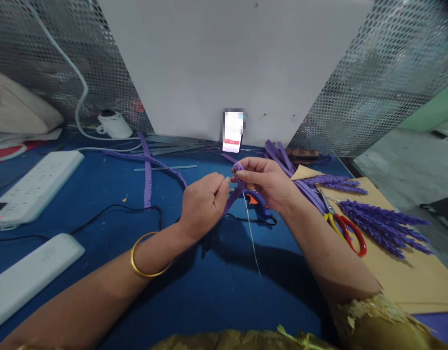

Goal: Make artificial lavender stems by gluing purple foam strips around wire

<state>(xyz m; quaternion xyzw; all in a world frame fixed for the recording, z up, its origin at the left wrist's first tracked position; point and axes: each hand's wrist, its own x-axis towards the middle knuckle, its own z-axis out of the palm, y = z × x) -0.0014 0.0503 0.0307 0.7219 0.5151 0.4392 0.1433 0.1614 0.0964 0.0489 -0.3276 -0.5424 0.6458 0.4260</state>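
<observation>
My left hand (204,201) is closed in a pinch on a purple fringed strip (231,199) that runs up to the right. My right hand (267,182) is closed on a thin wire stem (251,233), whose top carries a small purple rolled bud (239,168). The wire hangs down from my fingers over the blue table (209,282). A gold bangle (147,255) circles my left wrist. Beneath my right hand lies a blue glue gun (260,204) with a black cord.
Finished purple lavender stems (382,223) and red-and-yellow scissors (342,226) lie on brown paper (409,282) at right. Loose purple strips (147,180) trail behind. White power strips (36,187) sit at left. A phone (233,130) leans on the back wall.
</observation>
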